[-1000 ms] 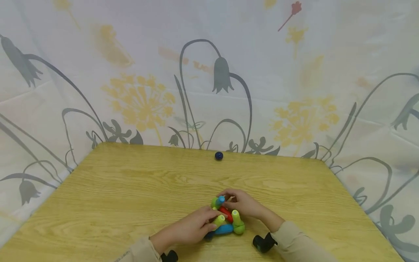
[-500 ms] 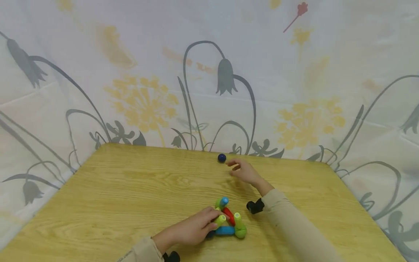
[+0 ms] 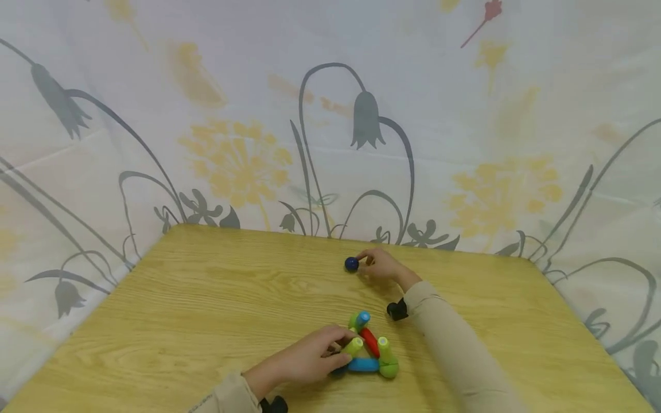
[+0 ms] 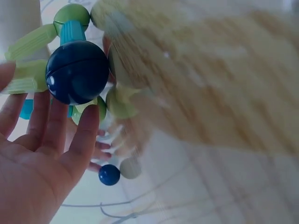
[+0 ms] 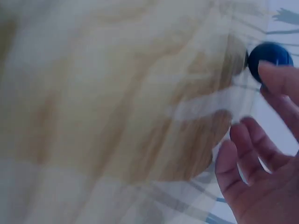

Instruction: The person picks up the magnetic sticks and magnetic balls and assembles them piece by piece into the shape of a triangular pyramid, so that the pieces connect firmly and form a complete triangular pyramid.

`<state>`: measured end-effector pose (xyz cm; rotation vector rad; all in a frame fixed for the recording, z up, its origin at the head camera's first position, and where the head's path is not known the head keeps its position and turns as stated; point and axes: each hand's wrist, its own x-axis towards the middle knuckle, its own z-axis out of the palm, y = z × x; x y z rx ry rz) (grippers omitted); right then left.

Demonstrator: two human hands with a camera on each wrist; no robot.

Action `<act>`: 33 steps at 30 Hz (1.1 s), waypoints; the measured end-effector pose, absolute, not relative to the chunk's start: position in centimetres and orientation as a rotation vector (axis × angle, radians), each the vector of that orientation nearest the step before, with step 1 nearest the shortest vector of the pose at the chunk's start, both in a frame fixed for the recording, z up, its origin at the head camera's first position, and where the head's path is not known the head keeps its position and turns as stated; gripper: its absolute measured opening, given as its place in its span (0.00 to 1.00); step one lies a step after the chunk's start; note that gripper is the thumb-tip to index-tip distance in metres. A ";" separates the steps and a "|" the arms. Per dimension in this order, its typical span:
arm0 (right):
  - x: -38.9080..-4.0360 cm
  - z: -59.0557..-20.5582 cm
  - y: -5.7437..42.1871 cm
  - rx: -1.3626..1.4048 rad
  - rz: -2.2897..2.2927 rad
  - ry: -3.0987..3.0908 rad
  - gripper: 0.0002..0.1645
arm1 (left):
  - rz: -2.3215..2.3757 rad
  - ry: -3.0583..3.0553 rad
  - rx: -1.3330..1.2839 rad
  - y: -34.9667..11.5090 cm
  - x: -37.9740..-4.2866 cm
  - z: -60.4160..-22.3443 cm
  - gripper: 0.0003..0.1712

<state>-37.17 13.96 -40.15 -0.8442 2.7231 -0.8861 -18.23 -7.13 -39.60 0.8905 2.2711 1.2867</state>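
My left hand grips an upright yellow-green rod at the near left corner of a toy frame made of rods and balls. In the left wrist view, a dark navy ball of that corner sits just above the fingertips. A blue rod, a red rod and green balls make up the rest of the frame, with more short rods standing up. Farther back, my right hand holds a loose dark blue ball at its thumb and index fingertips; the other fingers are loosely bent.
The wooden table meets a white, flower-printed cloth at its back and sides. Black wrist pieces stick out from both sleeves. The table surface is glossy and mirrors the toys in the wrist views.
My right hand has left the toy frame and gone to the back of the table. The loose blue ball has come slightly nearer with it. My left hand has stayed at the frame.
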 end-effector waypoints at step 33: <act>-22.1 -37.9 16.1 -0.997 -1.439 2.352 0.23 | 1.345 2.364 0.783 -6.3 -18.1 -39.4 0.11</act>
